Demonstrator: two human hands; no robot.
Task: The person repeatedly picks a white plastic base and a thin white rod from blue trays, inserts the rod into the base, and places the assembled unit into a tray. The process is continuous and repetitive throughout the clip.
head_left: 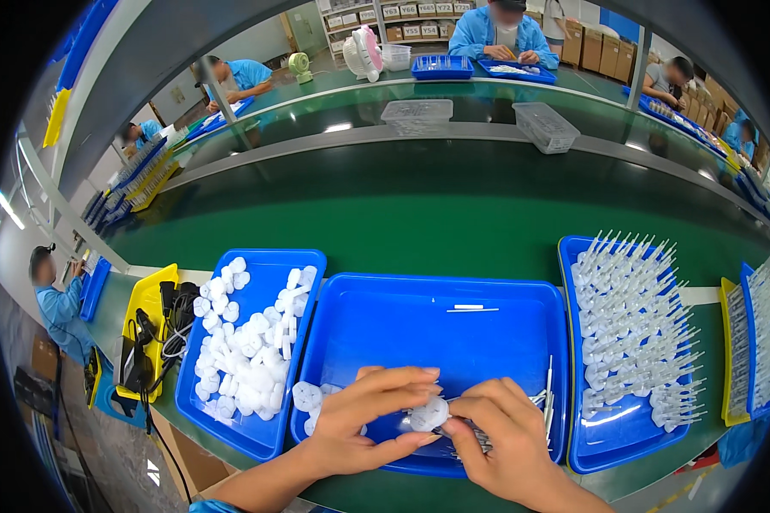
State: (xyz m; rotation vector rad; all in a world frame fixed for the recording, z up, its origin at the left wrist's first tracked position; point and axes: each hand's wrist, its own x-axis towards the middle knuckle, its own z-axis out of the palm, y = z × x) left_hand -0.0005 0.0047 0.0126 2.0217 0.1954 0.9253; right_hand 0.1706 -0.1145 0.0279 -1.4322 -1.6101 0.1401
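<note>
Over the near part of the middle blue tray (419,286), my left hand (364,419) curves its thumb and fingers around a white round plastic piece (429,415). My right hand (509,432) is closed in a pinch at the right edge of that piece; what its fingertips grip is hidden. Several white round pieces (308,396) lie in the tray beside my left hand. Thin metallic pins (548,385) rest along its right side, partly behind my right hand. Two slim rods (472,309) lie near its far edge.
At left, a blue tray (304,256) holds loose white pieces, beside a yellow tray (164,274) with black cables. The right blue tray (612,449) bears rows of white pieces with upright pins. Clear plastic boxes (546,126) stand farther back. Co-workers in blue (466,38) sit beyond.
</note>
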